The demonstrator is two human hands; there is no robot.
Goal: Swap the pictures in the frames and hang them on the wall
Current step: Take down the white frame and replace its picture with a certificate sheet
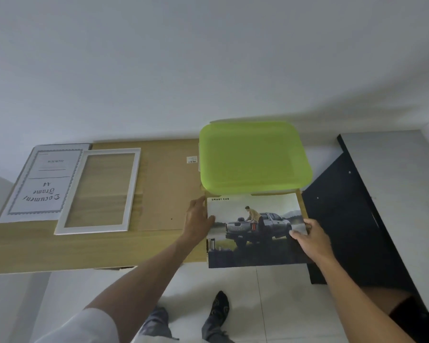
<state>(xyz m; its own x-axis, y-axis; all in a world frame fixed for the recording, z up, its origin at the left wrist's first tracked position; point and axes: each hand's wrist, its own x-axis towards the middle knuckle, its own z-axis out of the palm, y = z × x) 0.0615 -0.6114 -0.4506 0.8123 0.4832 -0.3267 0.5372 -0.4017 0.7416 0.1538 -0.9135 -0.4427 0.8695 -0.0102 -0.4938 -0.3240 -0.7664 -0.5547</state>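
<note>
The person wears a short white fabric sleeve (89,325) on the left arm, grey-blue trousers (159,325), and a dark patterned sock (219,305); both forearms are bare.

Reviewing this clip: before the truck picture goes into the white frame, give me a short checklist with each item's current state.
1. Truck picture held on both sides by left hand and right hand: ok.
2. White frame lies flat on the table, opening unobstructed: ok.
3. Certificate is out of the frame, beside it: ok.
4. Glass in the frame: cannot tell.
5. Picture fits the frame opening: cannot tell.
</note>
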